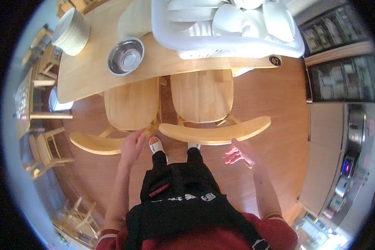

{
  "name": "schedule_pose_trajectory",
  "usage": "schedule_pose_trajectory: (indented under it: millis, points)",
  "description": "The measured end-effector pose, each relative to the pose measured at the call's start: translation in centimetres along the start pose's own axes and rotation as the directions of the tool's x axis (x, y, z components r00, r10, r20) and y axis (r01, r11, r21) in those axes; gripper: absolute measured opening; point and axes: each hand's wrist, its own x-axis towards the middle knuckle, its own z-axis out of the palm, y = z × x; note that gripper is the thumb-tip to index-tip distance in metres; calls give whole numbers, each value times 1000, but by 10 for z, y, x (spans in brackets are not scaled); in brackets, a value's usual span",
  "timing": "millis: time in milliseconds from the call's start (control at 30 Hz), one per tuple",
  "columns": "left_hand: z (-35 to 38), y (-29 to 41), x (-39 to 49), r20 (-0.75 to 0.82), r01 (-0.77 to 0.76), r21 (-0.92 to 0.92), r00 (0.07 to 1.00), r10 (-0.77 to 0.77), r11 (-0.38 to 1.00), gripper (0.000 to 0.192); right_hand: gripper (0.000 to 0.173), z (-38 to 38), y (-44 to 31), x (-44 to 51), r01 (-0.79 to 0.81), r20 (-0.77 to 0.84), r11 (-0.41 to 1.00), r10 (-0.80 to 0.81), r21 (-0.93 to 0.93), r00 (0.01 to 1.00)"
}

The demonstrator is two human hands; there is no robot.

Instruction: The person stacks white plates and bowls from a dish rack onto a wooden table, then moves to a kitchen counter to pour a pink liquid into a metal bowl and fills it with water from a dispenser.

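My left hand (133,145) is at the right part of the left wooden chair's curved backrest (95,144); its fingers are partly hidden, and I cannot tell whether it grips the wood. Just below the right chair's backrest (215,132), my right hand (237,153) has its fingers apart and holds nothing. Beyond both chairs stands a wooden table (90,78). On it are a steel bowl (126,57), a tall stack of pale round dishes (71,32), another pale stack (134,20), and a white plastic basket (237,45) full of white dishes.
Two wooden chair seats (131,104) are partly under the table. To the right run a counter with appliances (357,125) and dark shelves of dishes (343,76). More wooden chairs (47,148) and another table (25,106) stand at the left. My feet in white sandals (156,144) are between my hands.
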Motion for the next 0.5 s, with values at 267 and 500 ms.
schedule_pose_trajectory:
  millis: [267,500]
  points:
    - [3,9,24,-27,379,125,925,-379,917,44,35,17,-41,60,476,361,138,-482,-868,798]
    - [2,14,20,-69,449,161,893,-444,879,41,48,47,9,57,298,320,-121,-453,-947,832]
